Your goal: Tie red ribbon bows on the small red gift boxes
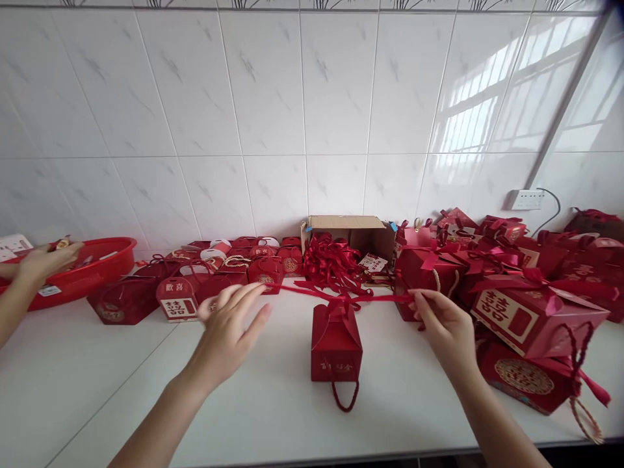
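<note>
White tiled wall backs the white table [273, 416], and the small red box [336, 344] stands upright at its middle, cord handle hanging over the front face. A red ribbon [302, 291] runs flat across the box top, knotted there, with its tails out toward 9 and 3 o'clock.

Your right hand [446, 328], at 3 o'clock from the box, pinches one tail between its fingertips. Your left hand [229, 331], at 9 o'clock, is released with its fingers spread, and the other tail lies just off them.

By my reading, you are at the tying of the knot. Drawing it tight calls for a grip on the left tail and an even pull both ways, so the box stays put.

At 12 o'clock a cardboard box [351, 229] holds loose ribbons [331, 260]. Another person's hand [43, 260] rests on a red basin [104, 257] at far 9 o'clock.
</note>
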A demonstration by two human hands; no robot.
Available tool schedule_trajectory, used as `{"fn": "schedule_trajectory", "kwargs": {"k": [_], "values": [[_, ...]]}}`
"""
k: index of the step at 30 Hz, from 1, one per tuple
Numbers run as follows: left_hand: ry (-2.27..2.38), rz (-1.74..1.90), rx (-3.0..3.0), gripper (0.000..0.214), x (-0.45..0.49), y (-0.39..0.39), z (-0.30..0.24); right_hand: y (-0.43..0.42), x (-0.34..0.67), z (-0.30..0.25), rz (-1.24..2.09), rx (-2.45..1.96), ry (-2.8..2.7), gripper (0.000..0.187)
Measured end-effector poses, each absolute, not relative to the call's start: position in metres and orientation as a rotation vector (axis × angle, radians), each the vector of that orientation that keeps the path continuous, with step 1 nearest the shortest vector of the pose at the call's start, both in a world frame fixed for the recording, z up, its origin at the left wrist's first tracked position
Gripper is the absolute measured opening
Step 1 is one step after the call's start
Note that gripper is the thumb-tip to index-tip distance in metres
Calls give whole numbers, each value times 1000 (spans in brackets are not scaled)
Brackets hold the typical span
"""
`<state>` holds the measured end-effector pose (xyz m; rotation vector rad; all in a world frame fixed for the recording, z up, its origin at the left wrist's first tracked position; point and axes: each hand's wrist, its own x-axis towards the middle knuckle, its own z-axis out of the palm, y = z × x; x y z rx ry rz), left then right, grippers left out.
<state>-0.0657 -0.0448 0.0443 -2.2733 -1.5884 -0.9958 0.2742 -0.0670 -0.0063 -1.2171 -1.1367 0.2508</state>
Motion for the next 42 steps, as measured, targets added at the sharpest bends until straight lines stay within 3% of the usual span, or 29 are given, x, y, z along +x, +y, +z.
{"fn": "schedule_trajectory", "kwargs": {"k": [6, 11, 17, 22, 26, 33, 42], "values": [[-2010, -788, -2327, 37, -106, -39, -5, -74, 317, -61, 153, -1581, -1308, 31], [-1784, -917, -2392, 32, -57, -24, -7, -65, 278, -34, -78, -1448, -1523, 32], [-1498, -1291, -2603, 27, 1, -10, -1, -47, 219, 2, 499, -1309, -1715, 31], [-1405, -1619, -2791, 21, 17, -1, -10, -27, 207, -7, 586, -1335, -1703, 28], [-1584, -1772, -2728, 26, 17, 2, -15, -21, 208, -19, 602, -1419, -1620, 34], [-2023, -1653, -2854, 38, 17, -4, -11, -35, 214, -18, 785, -1488, -1612, 45], [-2152, -1449, -2924, 50, 18, -5, -5, -40, 226, 1, 1186, -1297, -1677, 46]]}}
